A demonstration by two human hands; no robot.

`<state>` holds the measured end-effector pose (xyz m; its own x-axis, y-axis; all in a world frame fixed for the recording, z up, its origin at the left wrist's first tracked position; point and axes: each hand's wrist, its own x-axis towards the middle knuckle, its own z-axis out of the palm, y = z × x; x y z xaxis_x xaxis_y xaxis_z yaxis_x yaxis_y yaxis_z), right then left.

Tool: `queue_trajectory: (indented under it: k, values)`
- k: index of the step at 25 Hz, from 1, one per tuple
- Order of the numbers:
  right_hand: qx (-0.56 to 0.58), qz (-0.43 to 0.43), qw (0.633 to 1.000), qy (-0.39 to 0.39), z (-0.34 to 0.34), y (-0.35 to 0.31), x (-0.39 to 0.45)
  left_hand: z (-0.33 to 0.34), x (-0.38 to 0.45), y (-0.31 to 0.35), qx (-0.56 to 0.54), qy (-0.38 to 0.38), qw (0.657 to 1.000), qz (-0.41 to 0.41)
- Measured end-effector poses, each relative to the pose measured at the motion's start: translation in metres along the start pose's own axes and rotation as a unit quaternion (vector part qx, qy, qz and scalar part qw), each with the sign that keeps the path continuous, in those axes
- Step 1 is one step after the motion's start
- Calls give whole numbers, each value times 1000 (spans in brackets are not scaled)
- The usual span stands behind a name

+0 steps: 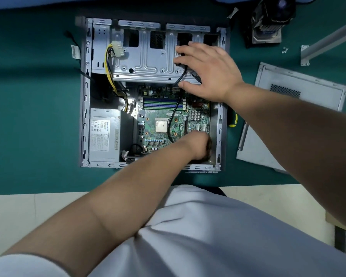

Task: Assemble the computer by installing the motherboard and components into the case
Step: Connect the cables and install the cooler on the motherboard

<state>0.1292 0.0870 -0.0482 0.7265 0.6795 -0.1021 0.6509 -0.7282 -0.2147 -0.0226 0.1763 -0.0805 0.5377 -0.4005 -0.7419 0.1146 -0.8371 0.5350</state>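
Note:
The open grey computer case point(84, 116) lies flat on a green mat. The green motherboard point(160, 136) sits in its lower right half, with a bare CPU point(161, 126) in the middle and blue RAM slots point(160, 103) above it. My right hand point(206, 70) lies spread on the metal drive cage point(148, 60), pressing a black cable point(173, 116) against it. That cable loops down across the board to my left hand point(198, 145), which is curled in the case's lower right corner around the cable's dark end. Its fingertips are hidden.
A power supply point(104, 134) fills the case's lower left, and its yellow-black wires end in a white plug point(117, 48). The side panel point(288, 108) lies to the right. A CPU cooler point(268, 19), loose screws point(285, 49) and a yellow-handled screwdriver point(233, 121) lie nearby.

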Motion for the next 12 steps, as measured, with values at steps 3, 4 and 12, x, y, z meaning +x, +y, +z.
queue_trajectory:
  k: [3, 4, 12]
  values:
    - [1, 2, 1000, 0, 0, 1, 0, 6, 3, 11, -14, 41, 997, -58]
    - [1, 1, 1000, 1, 1, 1, 0, 6, 2, 13, -13, 46, 997, -64]
    - [13, 14, 1000, 7, 2, 2, 1, 15, 18, 7, -74, 70, 991, -83]
